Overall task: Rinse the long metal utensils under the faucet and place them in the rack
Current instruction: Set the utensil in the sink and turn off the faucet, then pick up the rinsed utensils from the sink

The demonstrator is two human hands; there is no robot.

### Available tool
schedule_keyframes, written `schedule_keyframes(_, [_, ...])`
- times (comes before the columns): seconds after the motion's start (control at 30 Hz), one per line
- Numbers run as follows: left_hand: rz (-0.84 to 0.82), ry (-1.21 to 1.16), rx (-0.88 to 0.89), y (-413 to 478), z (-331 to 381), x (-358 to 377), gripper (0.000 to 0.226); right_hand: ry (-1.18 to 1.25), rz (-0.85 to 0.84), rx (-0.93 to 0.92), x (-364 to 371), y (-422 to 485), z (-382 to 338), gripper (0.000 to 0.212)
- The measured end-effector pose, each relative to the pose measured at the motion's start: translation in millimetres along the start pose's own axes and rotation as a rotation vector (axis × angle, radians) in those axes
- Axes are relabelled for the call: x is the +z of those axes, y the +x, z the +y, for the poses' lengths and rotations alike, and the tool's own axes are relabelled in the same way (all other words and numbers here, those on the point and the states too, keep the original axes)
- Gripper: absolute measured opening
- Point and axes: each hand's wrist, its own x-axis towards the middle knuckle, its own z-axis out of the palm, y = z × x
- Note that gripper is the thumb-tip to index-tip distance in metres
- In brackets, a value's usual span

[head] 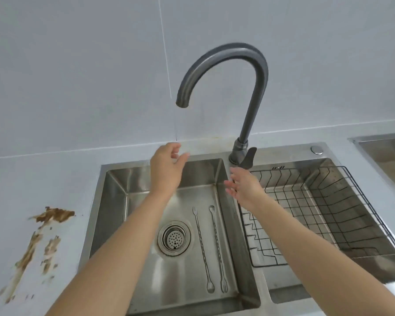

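Note:
Two long twisted metal utensils lie side by side on the floor of the left sink basin [114,201], right of the drain: the left utensil [202,249] and the right utensil [217,247], each with a fork at one end and a spoon at the other. The grey gooseneck faucet [249,71] arches over the basin; no water shows at its spout. My left hand [167,166] hovers open above the basin's back edge, holding nothing. My right hand [243,187] is open with fingers spread, just below the faucet's dark lever [249,157]. A black wire rack [328,215] sits in the right basin.
A brown smeared stain [43,233] marks the counter left of the sink. The round drain strainer [173,238] sits mid-basin. A round button [316,149] is on the sink deck behind the rack. Another steel basin edge [383,144] shows at far right.

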Motion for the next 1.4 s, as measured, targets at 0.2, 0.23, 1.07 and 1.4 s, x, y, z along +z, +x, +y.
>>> schedule_keyframes(0.2, [-0.334, 0.102, -0.367, -75.4, -111.5, 78.9, 0.02, -0.651, -0.052, 0.034, 12.1, 38.6, 67.7, 0.013])
schedule_keyframes(0.23, [-0.384, 0.126, -0.397, -86.8, -123.4, 90.4, 0.018, -0.716, -0.06, 0.036, 13.7, 45.5, 75.3, 0.012])
schedule_keyframes(1.07, [-0.67, 0.477, -0.47, -128.8, -173.4, 179.0, 0.023, -1.565, 0.038, -0.106, 9.9, 107.0, 180.9, 0.036])
schedule_keyframes(1.4, [-0.664, 0.496, -0.455, -121.8, -167.6, 175.2, 0.025, -1.492, 0.117, -0.192, 12.9, 99.7, 163.9, 0.032])
